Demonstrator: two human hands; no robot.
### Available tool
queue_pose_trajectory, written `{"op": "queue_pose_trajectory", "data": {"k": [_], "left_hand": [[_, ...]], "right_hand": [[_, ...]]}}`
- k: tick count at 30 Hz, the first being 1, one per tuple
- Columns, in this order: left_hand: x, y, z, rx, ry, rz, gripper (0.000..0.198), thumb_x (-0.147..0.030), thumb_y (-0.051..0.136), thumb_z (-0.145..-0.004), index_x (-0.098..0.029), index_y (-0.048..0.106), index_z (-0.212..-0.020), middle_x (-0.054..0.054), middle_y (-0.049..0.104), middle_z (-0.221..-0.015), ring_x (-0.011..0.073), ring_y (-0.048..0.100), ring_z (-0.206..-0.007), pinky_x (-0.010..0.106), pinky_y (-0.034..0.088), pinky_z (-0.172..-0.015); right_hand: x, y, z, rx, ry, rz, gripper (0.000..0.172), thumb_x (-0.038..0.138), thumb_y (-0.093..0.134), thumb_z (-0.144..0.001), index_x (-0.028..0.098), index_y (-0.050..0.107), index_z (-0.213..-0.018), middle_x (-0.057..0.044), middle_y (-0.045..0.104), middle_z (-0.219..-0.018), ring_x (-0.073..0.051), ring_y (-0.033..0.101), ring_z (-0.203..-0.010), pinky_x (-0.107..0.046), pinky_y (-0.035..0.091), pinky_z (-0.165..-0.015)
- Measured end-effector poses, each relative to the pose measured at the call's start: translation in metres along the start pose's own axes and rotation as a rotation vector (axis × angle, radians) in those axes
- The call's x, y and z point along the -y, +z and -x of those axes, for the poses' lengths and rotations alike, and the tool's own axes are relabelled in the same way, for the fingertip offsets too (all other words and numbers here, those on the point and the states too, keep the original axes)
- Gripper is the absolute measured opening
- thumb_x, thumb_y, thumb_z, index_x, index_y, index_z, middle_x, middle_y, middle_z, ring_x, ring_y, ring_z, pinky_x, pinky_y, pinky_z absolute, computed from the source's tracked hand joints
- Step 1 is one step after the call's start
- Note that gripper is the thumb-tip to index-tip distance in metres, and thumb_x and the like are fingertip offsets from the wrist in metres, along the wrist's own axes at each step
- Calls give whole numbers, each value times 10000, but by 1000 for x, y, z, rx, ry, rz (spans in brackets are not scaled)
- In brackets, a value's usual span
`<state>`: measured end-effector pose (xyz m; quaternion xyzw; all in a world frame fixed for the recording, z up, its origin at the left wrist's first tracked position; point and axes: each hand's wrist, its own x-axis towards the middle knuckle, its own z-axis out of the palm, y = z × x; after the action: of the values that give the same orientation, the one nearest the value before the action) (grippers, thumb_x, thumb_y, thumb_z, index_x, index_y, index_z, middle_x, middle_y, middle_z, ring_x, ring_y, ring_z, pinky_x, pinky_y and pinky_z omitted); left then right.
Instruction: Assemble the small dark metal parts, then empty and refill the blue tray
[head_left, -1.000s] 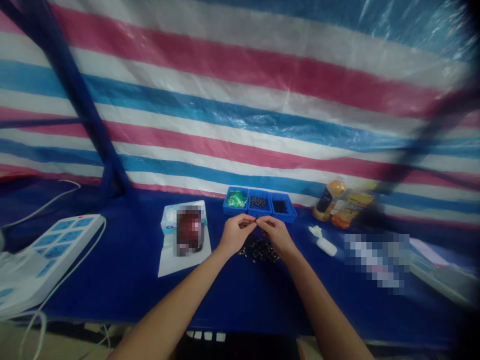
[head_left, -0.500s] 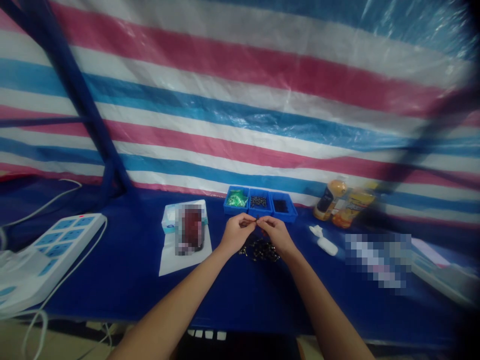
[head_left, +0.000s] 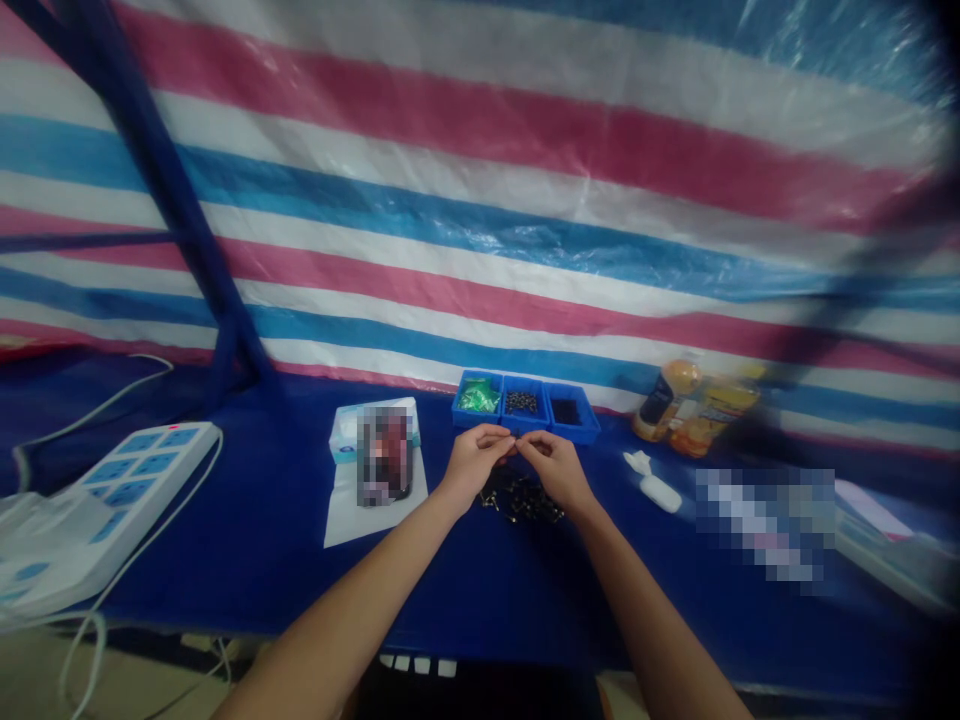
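My left hand (head_left: 475,464) and my right hand (head_left: 553,465) meet fingertip to fingertip above the blue table, both pinched. Whatever sits between the fingers is too small and dark to name. Below them lies a loose pile of small dark and brassy metal parts (head_left: 521,500). Just beyond the fingers stand three joined blue bins: the left bin (head_left: 456,412) has green shiny packets in it, the middle bin (head_left: 525,422) small metal pieces, the right bin (head_left: 589,432) dark pieces.
A tissue box (head_left: 343,440) with a blurred-out object against it and white paper (head_left: 341,520) lie left. Far left is a power strip (head_left: 161,470) with cables. On the right are orange bottles (head_left: 667,400), a white case (head_left: 660,493) and a pixelated item. A striped sheet (head_left: 480,210) hangs behind.
The view has shifted slightly, so the table things appear a little further right. My hands stay together at the fingertips, with only small finger movement.
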<state>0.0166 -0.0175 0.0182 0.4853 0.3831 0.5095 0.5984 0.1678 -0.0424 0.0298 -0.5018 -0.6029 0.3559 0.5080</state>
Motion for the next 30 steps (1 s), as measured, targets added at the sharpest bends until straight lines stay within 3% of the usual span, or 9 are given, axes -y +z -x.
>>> {"op": "queue_pose_trajectory", "data": {"k": [8, 13, 23, 26, 30], "left_hand": [[2, 2, 0, -7, -22, 71, 294, -298, 784, -691, -155, 659, -915, 46, 696, -820, 150, 672, -776, 274, 545, -751], [-1, 1, 2, -11, -33, 10, 290, -300, 785, -679, -163, 665, -904, 36, 684, -825, 149, 656, -784, 248, 535, -701], [1, 0, -1, -21, 44, -28, 295, -310, 783, -680, -161, 664, -906, 32, 687, -772, 157, 650, -750, 235, 486, -652], [3, -1, -3, -31, 48, -9, 311, -313, 792, -668, -158, 661, -903, 33, 682, -752, 158, 651, -747, 238, 484, -654], [4, -3, -5, -77, 52, -11, 311, -323, 791, -666, -151, 660, -891, 35, 679, -756, 152, 649, -732, 241, 486, -654]], "right_hand": [[-2, 1, 1, -23, -31, 159, 213, 358, 597, -810, 168, 694, -814, -29, 689, -760, -167, 596, -687, -261, 443, -644], [-1, -2, 2, 0, -47, 228, 206, 362, 617, -802, 168, 686, -816, -20, 666, -697, -154, 573, -614, -255, 427, -589], [-5, -3, -1, 58, -15, -63, 312, 422, 713, -741, 170, 664, -918, -60, 702, -833, -196, 650, -771, -297, 494, -713], [-6, -4, -1, 56, 4, -122, 372, 417, 721, -741, 178, 636, -1013, -44, 699, -816, -181, 653, -722, -289, 488, -681], [-4, -6, -1, 73, 58, -126, 338, 445, 721, -745, 172, 626, -922, -52, 703, -788, -187, 668, -657, -283, 469, -633]]}}
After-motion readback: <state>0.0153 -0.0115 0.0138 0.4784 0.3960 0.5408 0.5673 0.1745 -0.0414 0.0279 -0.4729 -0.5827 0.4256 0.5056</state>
